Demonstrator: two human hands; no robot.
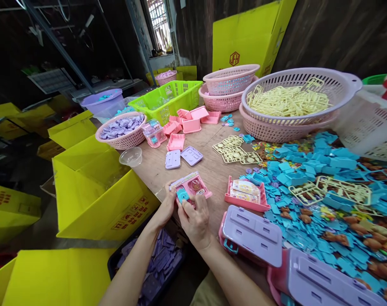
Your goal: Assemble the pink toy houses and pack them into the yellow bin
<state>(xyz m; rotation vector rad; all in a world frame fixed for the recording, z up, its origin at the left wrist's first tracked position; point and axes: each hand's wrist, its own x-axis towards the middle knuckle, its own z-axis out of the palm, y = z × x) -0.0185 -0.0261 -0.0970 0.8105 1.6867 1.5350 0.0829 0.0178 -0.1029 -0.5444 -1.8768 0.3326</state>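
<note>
Pink toy case point(191, 187) at desk point(209, 170) edge, gripped by left hand point(166, 208); right hand point(195, 221) fingers closed, pressing blue piece point(182, 195) in. Loose blue parts point(311, 170) within reach.

pink toy box point(191, 187) | open, tilted | table's near edge | blue piece point(182, 195) at front

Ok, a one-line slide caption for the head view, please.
Both hands, left hand and right hand, hold a pink toy case with a blue part over a wooden table strewn with blue plastic parts.
</note>
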